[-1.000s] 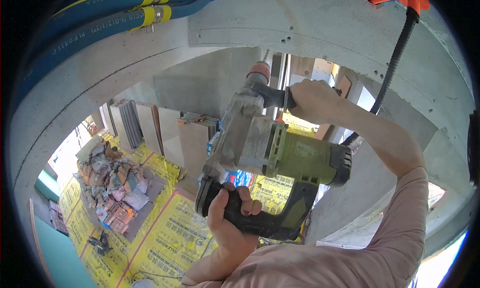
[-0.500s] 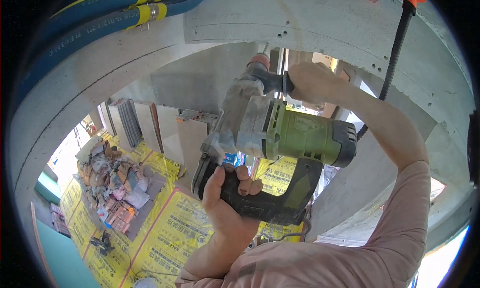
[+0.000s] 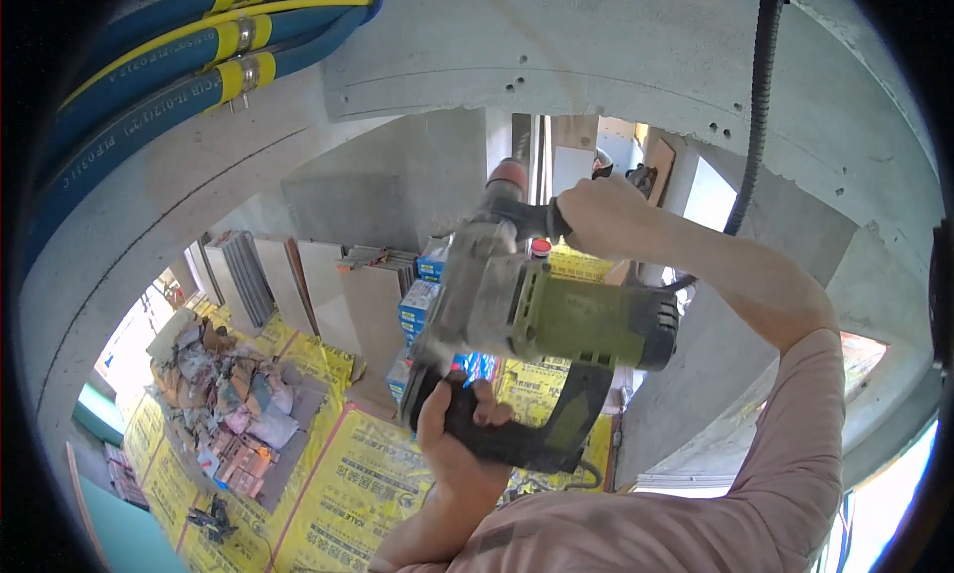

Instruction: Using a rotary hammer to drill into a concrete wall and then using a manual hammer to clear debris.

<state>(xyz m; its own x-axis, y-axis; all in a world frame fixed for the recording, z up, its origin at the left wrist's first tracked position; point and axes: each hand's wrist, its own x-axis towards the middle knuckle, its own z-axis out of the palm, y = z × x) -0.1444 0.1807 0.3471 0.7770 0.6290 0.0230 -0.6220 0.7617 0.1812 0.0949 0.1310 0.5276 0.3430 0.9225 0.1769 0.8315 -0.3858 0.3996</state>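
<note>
Drill held below concrete beam; rear handle gripped by left hand, side handle by right hand. Several holes already made; bit contact, remaining work cannot be told.

The side handle — wrapped by the right hand — is partly hidden.

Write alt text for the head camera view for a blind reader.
A green-and-black power drill points upward, left grip on its rear handle, right grip on its side handle. Beyond lie yellow floor sheeting and a debris pile; blue hoses cross the upper left.
</note>
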